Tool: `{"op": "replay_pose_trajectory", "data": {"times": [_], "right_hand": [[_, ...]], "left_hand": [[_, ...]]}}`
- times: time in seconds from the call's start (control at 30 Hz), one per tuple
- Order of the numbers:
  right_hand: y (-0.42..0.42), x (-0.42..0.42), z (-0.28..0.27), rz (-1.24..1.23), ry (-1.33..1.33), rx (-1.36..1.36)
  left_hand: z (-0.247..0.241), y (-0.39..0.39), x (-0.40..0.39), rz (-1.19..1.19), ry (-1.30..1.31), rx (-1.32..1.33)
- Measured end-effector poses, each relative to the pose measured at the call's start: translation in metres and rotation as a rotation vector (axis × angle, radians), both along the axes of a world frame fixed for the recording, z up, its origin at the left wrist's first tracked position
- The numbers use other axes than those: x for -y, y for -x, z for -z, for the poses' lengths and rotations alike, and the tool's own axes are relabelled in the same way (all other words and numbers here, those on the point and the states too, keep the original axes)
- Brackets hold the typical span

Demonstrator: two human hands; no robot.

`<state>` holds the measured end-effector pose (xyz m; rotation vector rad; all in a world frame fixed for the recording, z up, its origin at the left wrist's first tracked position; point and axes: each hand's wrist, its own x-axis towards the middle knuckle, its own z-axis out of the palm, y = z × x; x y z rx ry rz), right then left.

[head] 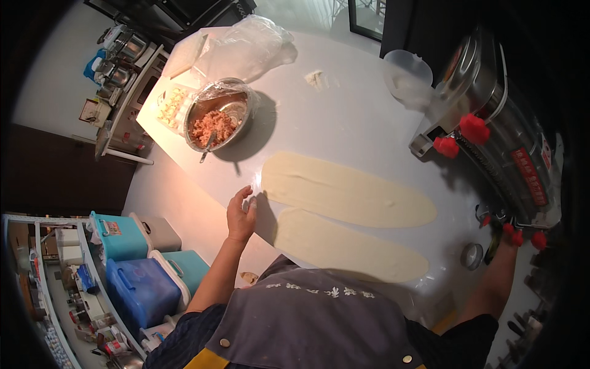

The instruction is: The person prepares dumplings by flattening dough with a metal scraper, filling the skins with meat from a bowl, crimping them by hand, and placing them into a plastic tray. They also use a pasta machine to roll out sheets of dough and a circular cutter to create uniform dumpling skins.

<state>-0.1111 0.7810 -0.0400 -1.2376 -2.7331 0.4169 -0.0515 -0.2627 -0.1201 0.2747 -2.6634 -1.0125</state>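
Observation:
Two long flat sheets of rolled dough lie side by side on the white table [295,115]: the farther dough sheet [345,191] and the nearer dough sheet [350,246]. My left hand [242,216] is raised by the left ends of the sheets, fingers apart and curved, holding nothing. To the right, my right hand [509,237] reaches to the red knobs at the near end of a steel dough-rolling machine [511,138]. Its fingers are mostly hidden, so its grip is unclear. Beside that forearm stands a small round metal container [472,256].
A steel bowl [219,115] of minced filling with a spoon stands farther back, partly under plastic film. Beside it are a tray of small pale pieces [173,108] and a plastic bag [244,48]. A translucent tub [408,76] sits near the machine. Lidded bins [143,290] stand left.

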Motion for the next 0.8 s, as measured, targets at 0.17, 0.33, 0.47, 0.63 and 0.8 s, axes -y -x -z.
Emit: {"op": "replay_pose_trajectory", "data": {"times": [0.17, 0.33, 0.47, 0.63, 0.8], "right_hand": [[-0.005, 0.016, -0.004, -0.021, -0.017, -0.037], [-0.041, 0.044, -0.008, -0.038, -0.065, -0.099], [-0.090, 0.093, -0.006, -0.091, -0.144, -0.149], [-0.150, 0.153, -0.018, -0.078, -0.157, -0.112], [-0.162, 0.190, -0.004, -0.094, -0.115, -0.047]], "left_hand": [[-0.012, -0.014, 0.022, -0.013, -0.011, -0.019], [-0.012, -0.023, 0.047, -0.055, -0.068, -0.051], [0.015, -0.048, 0.044, -0.089, -0.149, -0.058], [0.039, -0.056, 0.020, -0.075, -0.299, -0.026], [0.058, -0.072, 0.027, -0.036, -0.316, -0.034]]}}
